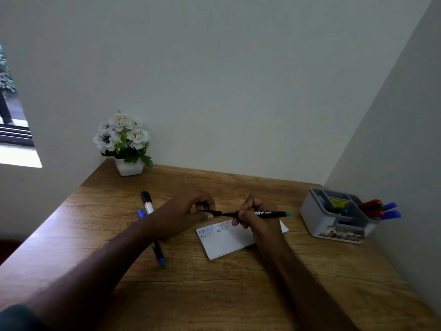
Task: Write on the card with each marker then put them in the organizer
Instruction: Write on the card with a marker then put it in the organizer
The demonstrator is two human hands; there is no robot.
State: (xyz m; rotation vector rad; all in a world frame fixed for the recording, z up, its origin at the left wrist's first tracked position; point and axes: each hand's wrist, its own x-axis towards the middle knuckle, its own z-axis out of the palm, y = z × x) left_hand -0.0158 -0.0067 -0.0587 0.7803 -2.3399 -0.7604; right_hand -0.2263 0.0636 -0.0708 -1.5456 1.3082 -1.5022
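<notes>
**Black marker held over the card, cap end at the left fingers**

Black-barrelled, the green-ended marker point(253, 214) lies level between both hands, just above the white card point(236, 242) on the wooden desk point(214, 295). The right hand point(256, 217) curls its fingers round the barrel; the green end juts out past them toward the grey organizer point(334, 218), which stands well apart on that side and already holds red and blue markers point(381, 210). The left hand point(188, 211) pinches the opposite end, thumb and fingers pressed onto what appears to be the cap point(216, 213); whether the cap is coming off or going on cannot be told. Rows of letters show on the card just below the left fingertips. Behind the left wrist lie a red-banded marker point(147, 203) and a blue-ended marker point(158, 254), partly hidden by the forearm.

Risks, as judged: a cap tugged sharply may let the tip jerk and streak the card or the fingers. The unheld card may slide when writing begins. The left forearm, lying over the spare markers, may roll them along the desk.
</notes>
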